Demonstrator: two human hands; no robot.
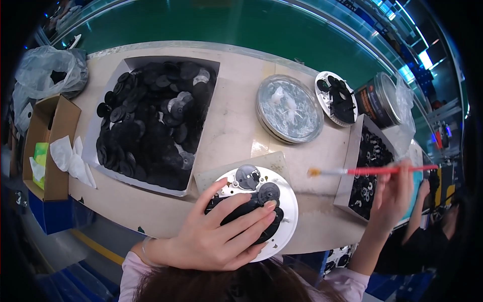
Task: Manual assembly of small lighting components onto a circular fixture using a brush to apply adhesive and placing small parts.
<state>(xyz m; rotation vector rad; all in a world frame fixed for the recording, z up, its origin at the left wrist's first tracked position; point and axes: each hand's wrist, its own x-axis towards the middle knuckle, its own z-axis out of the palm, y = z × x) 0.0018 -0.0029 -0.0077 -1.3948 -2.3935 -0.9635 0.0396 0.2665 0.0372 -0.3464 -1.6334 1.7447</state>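
Observation:
My left hand (216, 236) lies over a white round plate (288, 221) that carries black plastic gears (269, 193), its fingers bent across the black parts and pressing on them. Part of the mechanism is hidden under the fingers. A larger dark grey gear wheel (247, 177) shows at the plate's far side. To the right, my right hand (394, 196) is raised and closed around the red handle of a small paintbrush (362, 171). The brush points left, its yellowish-brown bristles in the air, apart from the plate.
A beige board (274, 161) lies partly under the plate. Left stands a wide box (90, 146) full of black gears. Beyond are a round clear tin (290, 108), another white plate with black parts (336, 98) and a can (380, 100). A box of small parts (352, 161) stands right.

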